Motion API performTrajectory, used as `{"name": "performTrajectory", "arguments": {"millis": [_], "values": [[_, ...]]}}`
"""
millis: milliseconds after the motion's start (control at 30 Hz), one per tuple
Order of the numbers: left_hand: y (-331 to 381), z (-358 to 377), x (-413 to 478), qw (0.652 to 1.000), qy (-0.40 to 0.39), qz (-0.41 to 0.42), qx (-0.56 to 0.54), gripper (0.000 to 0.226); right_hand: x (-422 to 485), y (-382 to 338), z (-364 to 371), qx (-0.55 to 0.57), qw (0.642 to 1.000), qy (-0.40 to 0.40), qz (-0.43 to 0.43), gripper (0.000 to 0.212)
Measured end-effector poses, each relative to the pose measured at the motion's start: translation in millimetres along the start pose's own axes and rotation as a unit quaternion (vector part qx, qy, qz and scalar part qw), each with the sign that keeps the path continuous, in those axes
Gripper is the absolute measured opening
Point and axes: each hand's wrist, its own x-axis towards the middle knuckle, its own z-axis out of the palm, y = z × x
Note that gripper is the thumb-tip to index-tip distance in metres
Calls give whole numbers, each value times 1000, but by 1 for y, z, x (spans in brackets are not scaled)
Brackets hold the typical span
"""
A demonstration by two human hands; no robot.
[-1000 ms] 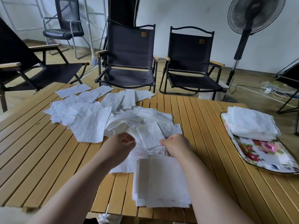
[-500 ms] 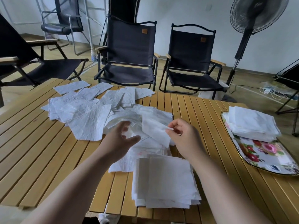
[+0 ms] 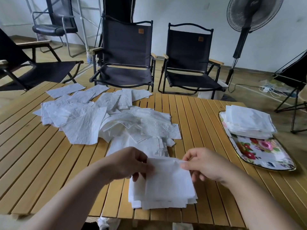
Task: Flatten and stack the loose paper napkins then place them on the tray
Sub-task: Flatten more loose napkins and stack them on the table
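Head view here: both hands are up over the near edge of the slatted wooden surface (image 3: 199, 113). The left hand (image 3: 126, 163) has its grip pinched narrow on the top left corner of a single white napkin (image 3: 167, 173). The right hand (image 3: 206, 165) has the same kind of tight grip on the top right corner, so the sheet is pulled flat between them.

That napkin sits right over the near stack (image 3: 137, 195) at 6 o'clock, a squared-up bundle of white sheets close to the surface's edge. Honestly can't tell if its lower edge is touching the stack or just above it.

The loose pile (image 3: 86, 128) is spread out from about 10 to 12 o'clock, lots of crinkled sheets overlapping every which way. Its nearest sheets reach down to just beyond the hands.

Over at 3 o'clock there's the flowery tray (image 3: 265, 155), well apart from the hands. It carries its own tidy tray stack (image 3: 247, 122) on the far half, with the near half showing the flower print.

Past the surface at 12 o'clock are two dark folding chairs (image 3: 126, 52), and a standing fan (image 3: 254, 12) is up at 1 o'clock.
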Motion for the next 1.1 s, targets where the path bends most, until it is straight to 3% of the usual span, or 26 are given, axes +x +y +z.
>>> {"name": "performTrajectory", "arguments": {"millis": [167,267,367,500,600,767,1000,1100], "values": [[-2,4,5,999,-12,-22,30,20,15,-2,6,-94,995,-7,25,15],[-9,1,7,997,-3,-42,60,29,19,-4,7,-139,989,-8,52,29],[-15,-2,12,996,43,-52,61,40,26,-7,9,-127,987,82,48,33],[-23,-9,24,981,182,-37,62,26,45,-14,24,-71,974,209,-48,9],[-30,-15,31,967,243,-16,71,10,66,-19,39,-79,974,193,-88,19],[-50,-23,41,956,280,4,89,35,95,-27,58,-121,977,154,-83,34],[-59,-21,51,960,256,-7,111,42,105,-26,61,-133,971,184,-75,12],[-57,-20,54,954,270,-3,129,34,105,-23,62,-127,967,200,-93,3]]}}
